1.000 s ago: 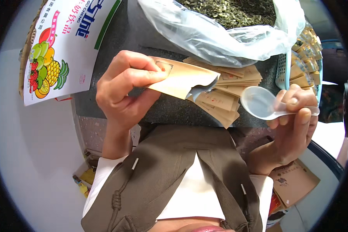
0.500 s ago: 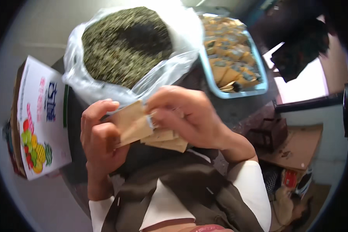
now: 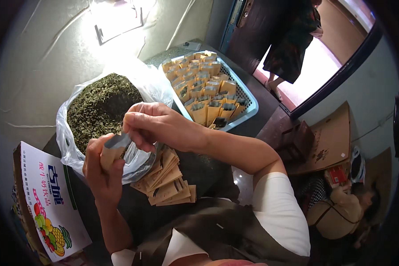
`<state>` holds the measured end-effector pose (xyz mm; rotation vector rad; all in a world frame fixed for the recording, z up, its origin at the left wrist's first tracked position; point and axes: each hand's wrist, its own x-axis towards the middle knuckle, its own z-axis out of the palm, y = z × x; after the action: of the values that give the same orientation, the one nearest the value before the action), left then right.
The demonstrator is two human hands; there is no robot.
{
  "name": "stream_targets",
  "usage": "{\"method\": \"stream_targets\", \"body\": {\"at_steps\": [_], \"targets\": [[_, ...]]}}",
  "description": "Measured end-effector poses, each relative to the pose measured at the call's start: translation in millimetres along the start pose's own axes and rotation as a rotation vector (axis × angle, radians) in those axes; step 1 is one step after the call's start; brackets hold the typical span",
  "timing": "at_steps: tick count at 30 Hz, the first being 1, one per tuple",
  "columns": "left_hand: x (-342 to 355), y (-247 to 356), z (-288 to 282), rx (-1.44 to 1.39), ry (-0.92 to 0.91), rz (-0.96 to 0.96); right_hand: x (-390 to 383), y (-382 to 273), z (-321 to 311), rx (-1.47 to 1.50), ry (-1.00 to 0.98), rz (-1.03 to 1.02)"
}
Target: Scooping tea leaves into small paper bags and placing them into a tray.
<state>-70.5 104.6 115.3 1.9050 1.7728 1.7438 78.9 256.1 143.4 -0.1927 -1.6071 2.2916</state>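
My left hand [image 3: 95, 170] grips a small brown paper pouch [image 3: 112, 153] upright, its silvery mouth spread open at the top. My right hand [image 3: 157, 124] is closed, its fingertips pinched together just above the pouch's mouth; what they hold, if anything, is hidden. Behind both hands stands a clear plastic bag [image 3: 63, 126] full of dried green leaves [image 3: 86, 113], with a dark hollow in the heap. Below my right hand, a fanned pile of flat brown pouches [image 3: 170, 184] lies on the dark table.
A light blue basket [image 3: 251, 103] beyond my right forearm holds rows of pouches with open tops. A white carton [image 3: 48, 195] with printed fruit leans at the left. A lamp [image 3: 117, 22] glares at the wall. One person [image 3: 290, 48] stands by the doorway; another [image 3: 337, 208] is low at the right.
The pouch in my left hand was flat and pulled at by my right fingers; now its mouth is spread. My right hand has come over the mouth. The view has shifted, showing more of the room.
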Motion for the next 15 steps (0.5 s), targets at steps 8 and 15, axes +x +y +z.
{"method": "stream_targets", "body": {"at_steps": [8,15], "targets": [[15,-28,5,0.073,0.051,-0.11,28,-12,4,-1.106,0.014,-0.594],[20,-38,7,-0.34,0.137,-0.255,50,-20,-4,-0.668,0.007,-0.192]]}}
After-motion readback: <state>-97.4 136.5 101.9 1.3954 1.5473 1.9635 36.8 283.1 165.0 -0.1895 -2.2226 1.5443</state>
